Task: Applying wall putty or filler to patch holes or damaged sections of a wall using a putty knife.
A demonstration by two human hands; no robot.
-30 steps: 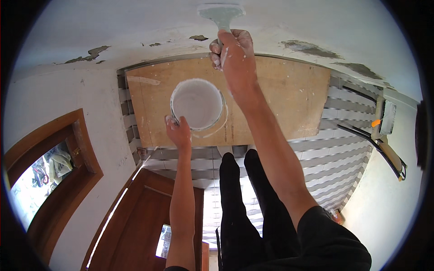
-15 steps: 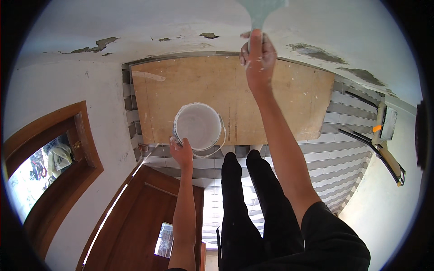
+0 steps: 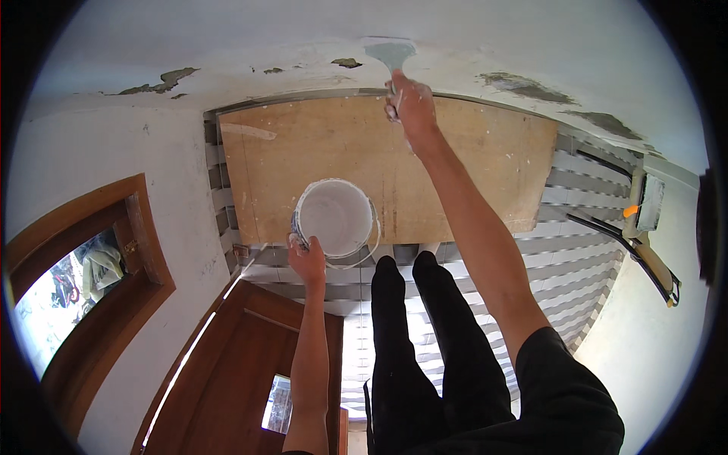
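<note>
With my right arm stretched far forward, my right hand (image 3: 412, 106) is closed round the handle of a pale green putty knife (image 3: 391, 53). Its wide blade lies against the white wall (image 3: 250, 38), just right of a small bare patch (image 3: 346, 63). White smears cover the fingers of that hand. My left hand (image 3: 306, 259) grips the near left side of a white bucket (image 3: 334, 218), thumb toward the rim. Whitish material coats the bucket's inside, and its wire handle hangs down on the right side.
A wooden board (image 3: 470, 167) lies on the striped tile floor (image 3: 576, 193) along the wall's foot. Larger flaked patches (image 3: 527, 87) mark the wall at right. A brown door (image 3: 227, 364) and a framed opening (image 3: 148, 258) are at left. A folded black-framed object (image 3: 644, 250) leans at right.
My right hand has brought the putty knife down and to the left, and its blade now meets the wall. The bucket in my left hand has shifted only slightly.
</note>
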